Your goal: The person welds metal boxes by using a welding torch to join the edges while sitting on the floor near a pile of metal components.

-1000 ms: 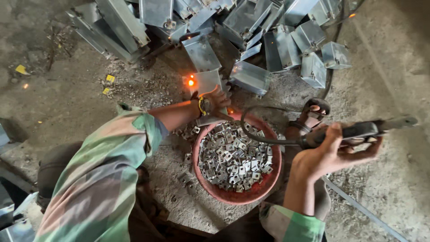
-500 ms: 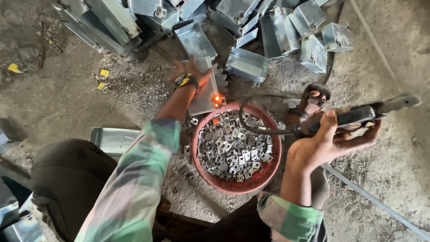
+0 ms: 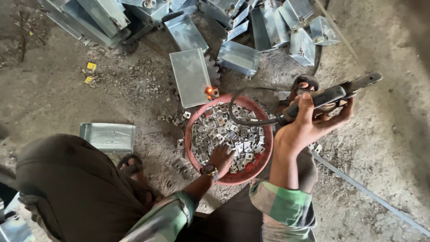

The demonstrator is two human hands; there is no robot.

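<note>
- Here, our left hand (image 3: 220, 157) digs, fingers curled, among small metal pieces (image 3: 226, 136) in the red bowl (image 3: 251, 172) on the floor.
- Our right hand (image 3: 309, 127) clenches the welding tong (image 3: 329, 96) above the rim.
- A weld spot (image 3: 208, 91) glows on the metal box (image 3: 191, 76); we judge the hot tong tip or cable could brush the reaching wrist.

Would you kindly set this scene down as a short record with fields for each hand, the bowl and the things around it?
Left hand: left hand reaches into the red bowl, on the small metal pieces; a wristwatch on the wrist.
Right hand: right hand grips a dark welding holder, raised beside the bowl.
Cable: a dark cable curves from the holder over the bowl.
Flat box: a grey sheet-metal box lies beyond the bowl, with a glowing orange spot at its near corner.
Pile: more metal boxes heaped farther off.
Ground: dusty floor.
</note>
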